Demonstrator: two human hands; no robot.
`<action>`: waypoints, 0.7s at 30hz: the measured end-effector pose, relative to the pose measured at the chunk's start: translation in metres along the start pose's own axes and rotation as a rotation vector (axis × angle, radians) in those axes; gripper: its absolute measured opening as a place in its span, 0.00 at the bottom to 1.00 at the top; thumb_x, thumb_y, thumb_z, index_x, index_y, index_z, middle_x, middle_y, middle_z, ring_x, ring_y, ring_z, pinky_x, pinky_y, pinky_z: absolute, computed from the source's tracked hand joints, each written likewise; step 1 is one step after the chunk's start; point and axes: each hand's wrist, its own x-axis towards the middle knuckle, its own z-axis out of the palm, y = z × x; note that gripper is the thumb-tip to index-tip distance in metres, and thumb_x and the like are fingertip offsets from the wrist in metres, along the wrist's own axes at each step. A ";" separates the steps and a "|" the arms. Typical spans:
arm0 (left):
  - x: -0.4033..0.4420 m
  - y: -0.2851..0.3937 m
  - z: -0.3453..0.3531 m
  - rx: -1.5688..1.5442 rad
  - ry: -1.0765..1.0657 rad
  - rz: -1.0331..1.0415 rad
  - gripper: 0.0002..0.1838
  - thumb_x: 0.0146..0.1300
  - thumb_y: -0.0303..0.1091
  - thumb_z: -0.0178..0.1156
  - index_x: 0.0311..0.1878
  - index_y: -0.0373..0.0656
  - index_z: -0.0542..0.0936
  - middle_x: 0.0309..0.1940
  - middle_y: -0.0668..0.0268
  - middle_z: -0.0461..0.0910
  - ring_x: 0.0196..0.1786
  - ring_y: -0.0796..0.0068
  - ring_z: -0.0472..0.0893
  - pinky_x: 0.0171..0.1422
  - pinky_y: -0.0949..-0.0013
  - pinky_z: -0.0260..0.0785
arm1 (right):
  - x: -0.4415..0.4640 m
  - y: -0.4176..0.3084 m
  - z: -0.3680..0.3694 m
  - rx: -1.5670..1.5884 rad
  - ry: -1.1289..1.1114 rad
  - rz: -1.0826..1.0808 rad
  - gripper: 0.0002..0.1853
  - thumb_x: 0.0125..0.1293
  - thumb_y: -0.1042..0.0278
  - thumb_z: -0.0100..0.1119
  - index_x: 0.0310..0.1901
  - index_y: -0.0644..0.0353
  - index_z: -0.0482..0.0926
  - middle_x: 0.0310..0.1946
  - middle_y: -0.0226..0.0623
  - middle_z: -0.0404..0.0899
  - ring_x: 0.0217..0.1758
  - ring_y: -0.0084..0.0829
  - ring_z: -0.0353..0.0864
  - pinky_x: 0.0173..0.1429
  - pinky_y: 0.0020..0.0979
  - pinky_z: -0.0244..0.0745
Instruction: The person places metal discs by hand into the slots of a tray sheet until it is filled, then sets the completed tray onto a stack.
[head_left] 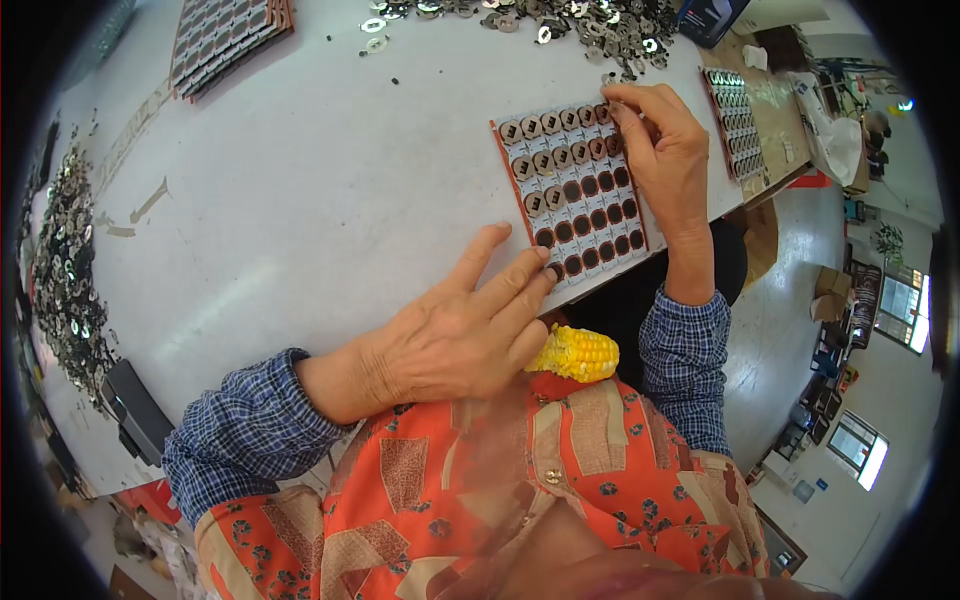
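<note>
A flat panel [580, 200] with an orange-red edge lies on the table, with rows of round spots. Slotted metal discs [545, 160] cover the two far rows and the left part of the third; the other spots show dark circles. My left hand [455, 335] stretches several fingers to the panel's near left edge. A partly eaten corn cob [580, 353] juts out beside its lower curled finger and appears gripped there, though the thumb is hidden. Over the panel's far right corner, my right hand [665, 145] has thumb and forefinger closed together; what lies between them is hidden.
Loose metal pieces [600, 30] are heaped at the table's far edge, and another heap [65, 270] lies far left. Stacked panels [225, 40] sit at the upper left. Another filled panel [735, 120] is at right. A dark box-like object [135, 410] rests by the left edge.
</note>
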 end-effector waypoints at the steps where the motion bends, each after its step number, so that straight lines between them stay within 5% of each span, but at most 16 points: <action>1: 0.000 0.002 0.000 0.003 0.002 0.000 0.09 0.56 0.30 0.65 0.31 0.39 0.74 0.59 0.44 0.87 0.72 0.45 0.84 0.78 0.25 0.70 | 0.000 -0.001 0.000 0.024 -0.018 0.009 0.12 0.74 0.81 0.65 0.55 0.62 0.89 0.38 0.37 0.85 0.33 0.30 0.87 0.40 0.32 0.80; 10: 0.003 0.006 0.001 -0.016 -0.010 0.027 0.11 0.54 0.31 0.65 0.30 0.39 0.72 0.65 0.39 0.85 0.73 0.45 0.83 0.75 0.35 0.73 | -0.005 0.010 -0.005 -0.083 -0.054 -0.029 0.08 0.74 0.80 0.66 0.52 0.63 0.88 0.39 0.37 0.85 0.35 0.27 0.86 0.41 0.31 0.79; 16: 0.006 0.002 0.004 -0.055 -0.021 0.038 0.11 0.52 0.30 0.65 0.29 0.39 0.71 0.65 0.38 0.84 0.74 0.45 0.82 0.77 0.34 0.72 | -0.009 0.001 -0.021 0.243 0.064 0.421 0.10 0.73 0.81 0.65 0.53 0.61 0.90 0.40 0.36 0.87 0.34 0.27 0.84 0.41 0.30 0.78; 21: 0.006 0.005 0.003 -0.037 -0.033 0.032 0.12 0.52 0.30 0.65 0.29 0.39 0.70 0.66 0.38 0.84 0.74 0.44 0.82 0.77 0.34 0.73 | -0.005 0.016 -0.024 0.038 0.068 -0.029 0.12 0.73 0.82 0.65 0.54 0.59 0.90 0.41 0.37 0.88 0.33 0.33 0.86 0.40 0.33 0.78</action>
